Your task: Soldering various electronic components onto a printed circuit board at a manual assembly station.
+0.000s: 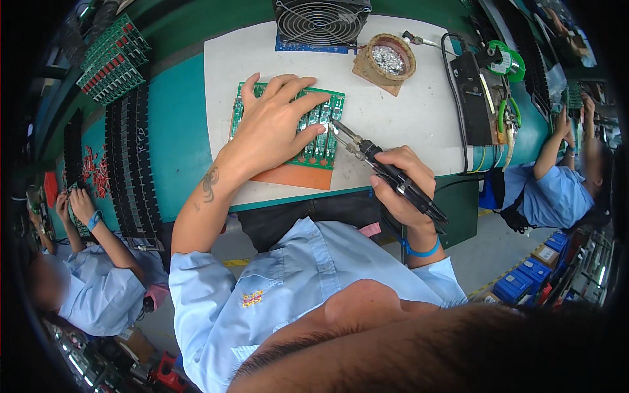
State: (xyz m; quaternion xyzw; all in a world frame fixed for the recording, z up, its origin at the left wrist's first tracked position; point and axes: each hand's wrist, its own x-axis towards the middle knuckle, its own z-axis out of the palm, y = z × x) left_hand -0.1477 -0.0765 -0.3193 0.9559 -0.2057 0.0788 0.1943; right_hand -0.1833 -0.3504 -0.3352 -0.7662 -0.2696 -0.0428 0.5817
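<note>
My left hand (270, 128) lies across a green circuit board panel (335, 111) with its fingers spread, covering much of the panel's left and middle. Wrapped in my right hand (411, 183) is a black soldering iron (386, 168), tilted so that its metal end points up and left. A second thin metal nozzle runs beside its tip. The tip is at the right part of the panel, close to my left thumb; whether it touches a joint is too small to tell. An orange-brown flat sheet (308, 178) sticks out from under the panel's near edge.
A black fan (321, 25) stands behind the panel. Right of it is a round pot of silvery metal (388, 60). A black box (470, 98), green solder spool (506, 60) and green-handled cutters (508, 112) are farther right. Stacked boards (114, 59) sit far left. Co-workers sit on both sides.
</note>
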